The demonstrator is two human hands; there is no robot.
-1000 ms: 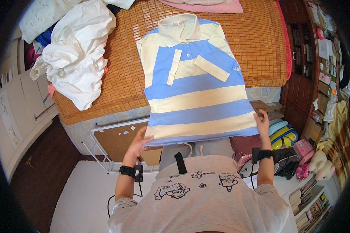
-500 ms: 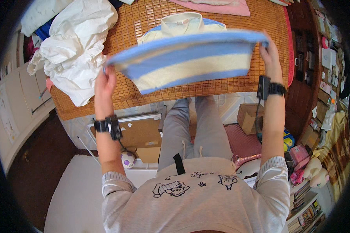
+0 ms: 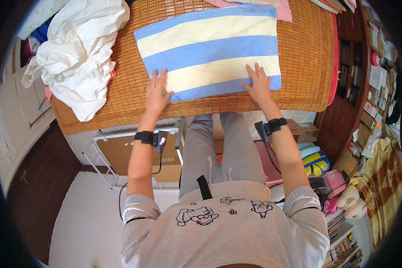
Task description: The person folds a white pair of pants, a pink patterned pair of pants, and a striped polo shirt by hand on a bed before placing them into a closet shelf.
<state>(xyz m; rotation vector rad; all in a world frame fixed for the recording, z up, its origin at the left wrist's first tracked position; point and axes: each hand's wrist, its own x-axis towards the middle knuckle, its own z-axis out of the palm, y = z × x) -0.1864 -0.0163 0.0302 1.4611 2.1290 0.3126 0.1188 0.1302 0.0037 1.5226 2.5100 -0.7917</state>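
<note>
A folded shirt with wide blue and cream stripes lies flat on the bed's brown woven mat. Its collar does not show now. At the shirt's near left corner is my left hand, open, with fingers spread over the edge. My right hand is also open, its fingers resting on the near right part of the shirt. Neither hand grips the cloth. Each wrist wears a black strap with a small device.
A crumpled white cloth is heaped on the mat to the left. Pink cloth lies beyond the shirt. Below the mat's near edge stand a white metal frame and a cardboard box. Crowded shelves line the right.
The striped cloth was held up by both hands, with a collar showing behind it. It now lies flat over that spot, the collar is hidden, and my hands have let go and moved closer together.
</note>
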